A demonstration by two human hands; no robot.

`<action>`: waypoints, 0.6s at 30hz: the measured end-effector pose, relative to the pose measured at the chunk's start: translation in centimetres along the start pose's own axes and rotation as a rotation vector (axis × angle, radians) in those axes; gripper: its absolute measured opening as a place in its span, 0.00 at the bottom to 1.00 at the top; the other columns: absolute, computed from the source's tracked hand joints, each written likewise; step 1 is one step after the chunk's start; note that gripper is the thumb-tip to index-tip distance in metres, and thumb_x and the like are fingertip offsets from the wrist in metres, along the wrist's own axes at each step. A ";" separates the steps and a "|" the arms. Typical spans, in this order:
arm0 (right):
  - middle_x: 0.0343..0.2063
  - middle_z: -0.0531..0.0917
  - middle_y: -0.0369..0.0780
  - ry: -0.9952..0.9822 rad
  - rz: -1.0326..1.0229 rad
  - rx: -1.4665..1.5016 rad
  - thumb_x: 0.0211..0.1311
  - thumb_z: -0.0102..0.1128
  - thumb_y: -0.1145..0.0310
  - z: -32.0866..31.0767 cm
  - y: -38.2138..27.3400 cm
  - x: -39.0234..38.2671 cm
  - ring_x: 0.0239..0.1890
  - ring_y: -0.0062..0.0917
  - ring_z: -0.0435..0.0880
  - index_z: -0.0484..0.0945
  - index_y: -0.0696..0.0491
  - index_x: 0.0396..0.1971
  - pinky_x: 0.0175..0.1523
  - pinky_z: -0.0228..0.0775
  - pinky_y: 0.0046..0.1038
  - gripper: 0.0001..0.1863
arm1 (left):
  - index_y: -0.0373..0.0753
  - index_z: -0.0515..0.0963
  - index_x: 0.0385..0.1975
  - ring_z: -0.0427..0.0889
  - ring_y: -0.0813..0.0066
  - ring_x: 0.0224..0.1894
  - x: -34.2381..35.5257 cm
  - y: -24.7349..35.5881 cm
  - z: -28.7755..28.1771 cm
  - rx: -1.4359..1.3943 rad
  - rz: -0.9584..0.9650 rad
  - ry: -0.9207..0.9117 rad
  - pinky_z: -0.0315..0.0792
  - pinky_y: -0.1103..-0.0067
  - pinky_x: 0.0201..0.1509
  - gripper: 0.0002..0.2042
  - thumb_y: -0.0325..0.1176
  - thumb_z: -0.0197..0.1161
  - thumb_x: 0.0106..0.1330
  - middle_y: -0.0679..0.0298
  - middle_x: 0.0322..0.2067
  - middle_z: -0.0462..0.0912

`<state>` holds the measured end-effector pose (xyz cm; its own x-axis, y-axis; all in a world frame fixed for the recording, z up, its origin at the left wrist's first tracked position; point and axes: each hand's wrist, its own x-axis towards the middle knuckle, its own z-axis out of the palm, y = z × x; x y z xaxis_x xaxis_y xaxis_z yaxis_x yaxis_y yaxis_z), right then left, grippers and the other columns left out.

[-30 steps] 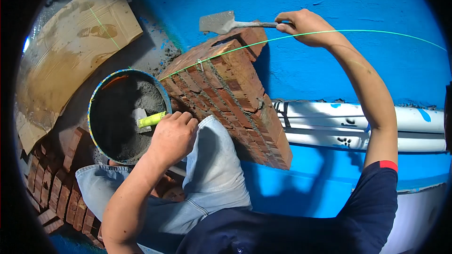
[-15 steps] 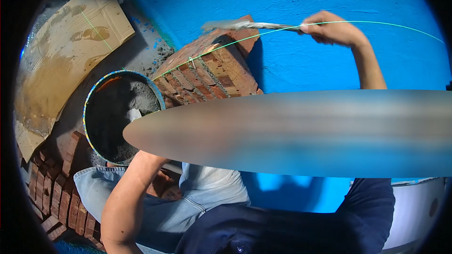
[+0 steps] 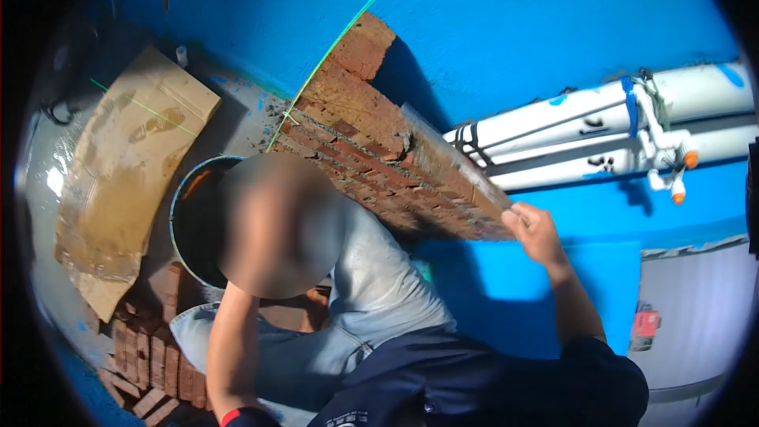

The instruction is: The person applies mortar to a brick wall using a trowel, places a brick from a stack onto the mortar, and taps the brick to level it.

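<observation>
since the half-second before, the right hand [image 3: 538, 231] has come down from the far top of the brick wall [image 3: 371, 142] to its near end, and the flat tool [image 3: 451, 166] it holds now lies along the wall's right face, not across the top course. the left hand is hidden behind a blurred patch over the bucket [image 3: 194, 229], so i cannot tell whether it is open or closed; only the forearm [image 3: 233, 340] shows, running up toward that bucket.

the right hand's fingers are curled narrow around the near tip of the tool. to do this stroke well, i judge the edge should stay flush against the brick face and travel parallel to the green string line [image 3: 348, 28], with even pressure so the joints are not gouged.

the wall is rough red brick with grey mortar, its top course uneven and crumbly. the tool looks long, thin and mortar-smeared. the bucket is round, dark inside, with a pale blue rim. a creased, stained cardboard sheet [image 3: 126, 166] lies on the wet floor, loose bricks [image 3: 150, 364] are stacked near the knee, and smooth white pipes [image 3: 601, 122] run along the glossy blue wall [image 3: 514, 24].
</observation>
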<state>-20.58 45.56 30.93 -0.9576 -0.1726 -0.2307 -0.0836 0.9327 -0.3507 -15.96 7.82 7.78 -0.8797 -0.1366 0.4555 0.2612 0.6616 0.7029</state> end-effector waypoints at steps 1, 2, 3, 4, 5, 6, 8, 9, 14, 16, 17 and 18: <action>0.20 0.76 0.41 0.018 -0.114 -0.054 0.64 0.63 0.56 1.1 -1.0 -0.3 0.23 0.23 0.73 0.77 0.59 0.29 0.31 0.67 0.28 0.19 | 0.36 0.78 0.46 0.78 0.58 0.55 0.3 -1.3 -0.2 0.147 0.047 0.002 0.72 0.68 0.57 0.15 0.22 0.60 0.58 0.57 0.51 0.79; 0.21 0.77 0.44 -0.015 -0.099 -0.053 0.62 0.65 0.54 2.2 -0.7 -0.9 0.23 0.27 0.75 0.78 0.58 0.30 0.31 0.68 0.29 0.20 | 0.36 0.78 0.49 0.75 0.57 0.58 1.4 -1.8 0.7 0.197 0.060 0.016 0.71 0.67 0.60 0.17 0.21 0.59 0.58 0.57 0.53 0.78; 0.22 0.78 0.46 -0.040 -0.029 -0.077 0.60 0.66 0.51 2.8 1.1 -2.2 0.22 0.31 0.76 0.79 0.58 0.31 0.30 0.68 0.31 0.21 | 0.37 0.76 0.52 0.72 0.56 0.62 3.7 -0.3 2.4 0.144 0.187 -0.023 0.68 0.66 0.64 0.19 0.21 0.57 0.59 0.56 0.56 0.76; 0.22 0.80 0.46 -0.008 -0.103 -0.061 0.59 0.66 0.49 3.2 2.1 -2.7 0.22 0.37 0.78 0.80 0.56 0.31 0.29 0.69 0.32 0.21 | 0.38 0.73 0.56 0.67 0.56 0.65 5.9 -0.6 3.7 0.180 0.295 -0.006 0.64 0.65 0.67 0.22 0.23 0.57 0.59 0.56 0.60 0.72; 0.23 0.81 0.47 -0.102 -0.019 -0.054 0.59 0.66 0.49 3.4 2.0 -2.7 0.24 0.36 0.81 0.81 0.56 0.30 0.30 0.69 0.33 0.21 | 0.38 0.73 0.56 0.67 0.56 0.65 7.6 -0.1 4.5 0.195 0.305 -0.029 0.64 0.65 0.67 0.22 0.23 0.57 0.59 0.56 0.60 0.72; 0.24 0.81 0.48 -0.120 0.001 -0.034 0.59 0.66 0.49 3.8 2.4 -2.7 0.24 0.37 0.81 0.81 0.56 0.31 0.29 0.69 0.34 0.22 | 0.40 0.73 0.57 0.66 0.57 0.66 9.2 0.7 5.0 0.261 0.322 -0.065 0.62 0.65 0.68 0.23 0.24 0.58 0.60 0.57 0.62 0.70; 0.24 0.81 0.49 -0.141 0.018 0.005 0.59 0.66 0.49 4.4 3.4 -2.7 0.25 0.38 0.82 0.81 0.56 0.32 0.29 0.70 0.35 0.22 | 0.41 0.72 0.58 0.64 0.57 0.67 11.1 1.4 5.5 0.340 0.345 -0.114 0.60 0.65 0.70 0.23 0.25 0.59 0.60 0.58 0.63 0.68; 0.25 0.81 0.49 -0.104 -0.034 -0.034 0.59 0.65 0.49 4.5 3.8 -2.6 0.26 0.41 0.82 0.81 0.56 0.32 0.30 0.70 0.35 0.22 | 0.41 0.72 0.59 0.63 0.57 0.68 11.8 1.5 5.6 0.348 0.335 -0.168 0.59 0.65 0.70 0.24 0.26 0.59 0.59 0.59 0.64 0.67; 0.27 0.83 0.49 0.010 -0.160 -0.138 0.58 0.64 0.47 5.5 4.9 -1.2 0.32 0.47 0.83 0.82 0.55 0.35 0.34 0.75 0.39 0.23 | 0.42 0.73 0.59 0.63 0.56 0.68 13.0 2.4 6.3 0.366 0.235 -0.278 0.59 0.67 0.71 0.27 0.25 0.63 0.55 0.59 0.64 0.67; 0.26 0.83 0.49 0.037 -0.141 -0.117 0.58 0.65 0.47 6.4 5.8 -0.7 0.32 0.46 0.84 0.82 0.54 0.34 0.34 0.75 0.39 0.22 | 0.42 0.73 0.59 0.63 0.56 0.68 12.8 2.7 6.6 0.349 0.227 -0.290 0.59 0.67 0.72 0.27 0.24 0.63 0.55 0.59 0.64 0.68; 0.26 0.83 0.49 0.050 -0.126 -0.122 0.58 0.65 0.47 6.6 6.0 -0.4 0.31 0.45 0.84 0.82 0.54 0.34 0.33 0.75 0.38 0.22 | 0.42 0.73 0.58 0.63 0.56 0.68 12.9 2.8 6.4 0.330 0.215 -0.278 0.59 0.66 0.72 0.27 0.23 0.63 0.54 0.59 0.63 0.68; 0.26 0.83 0.49 0.046 -0.129 -0.112 0.58 0.65 0.47 6.6 6.1 -0.3 0.31 0.45 0.84 0.82 0.54 0.34 0.33 0.75 0.38 0.22 | 0.42 0.73 0.58 0.62 0.56 0.68 12.9 2.9 6.4 0.325 0.213 -0.269 0.58 0.66 0.72 0.28 0.22 0.63 0.53 0.59 0.64 0.68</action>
<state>-19.02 49.26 22.87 -0.9484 -0.2806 -0.1474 -0.2341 0.9336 -0.2712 -29.08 12.72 12.19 -0.9030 0.1942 0.3833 0.3466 0.8565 0.3825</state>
